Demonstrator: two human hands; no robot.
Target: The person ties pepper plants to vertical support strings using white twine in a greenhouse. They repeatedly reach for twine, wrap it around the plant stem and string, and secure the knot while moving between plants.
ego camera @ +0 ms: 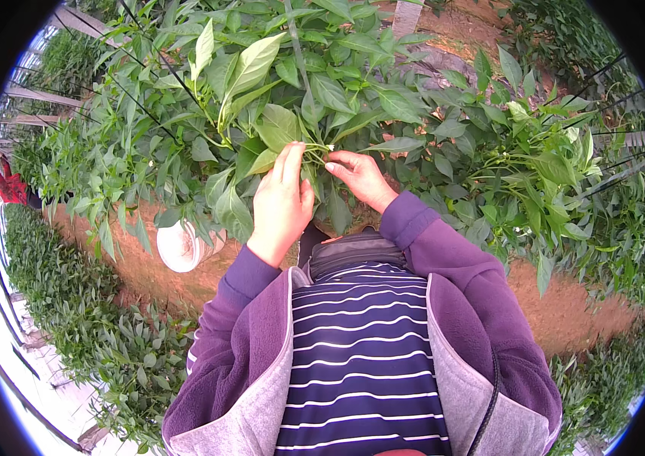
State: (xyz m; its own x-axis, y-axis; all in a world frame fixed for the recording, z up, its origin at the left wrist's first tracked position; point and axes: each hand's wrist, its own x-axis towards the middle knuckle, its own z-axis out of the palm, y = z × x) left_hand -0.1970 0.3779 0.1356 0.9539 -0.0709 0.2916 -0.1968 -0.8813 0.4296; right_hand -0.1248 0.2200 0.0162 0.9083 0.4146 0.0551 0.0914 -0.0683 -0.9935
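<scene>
Leafy green pepper plants (334, 91) stand before me. My left hand (285, 199) is raised against the broad leaves at the middle of the row, fingers extended together and thumb a little apart; whether it grips a stem is hidden. Close to its right, my right hand (362, 176) has thumb and forefinger brought together at thin green stems, beside a small white flower (330, 147). The exact contact at those fingertips is too small to tell. A thin pale strip (299, 62) runs down into the foliage just above both hands.
A white bucket (179, 248) is on the brown soil (146, 273) at lower left. Dark lines (148, 65) cross the foliage. More pepper plants (550, 171) stand to the right. Another person in red (10, 185) is at the far left. A dark waist bag (356, 253) is at my waist.
</scene>
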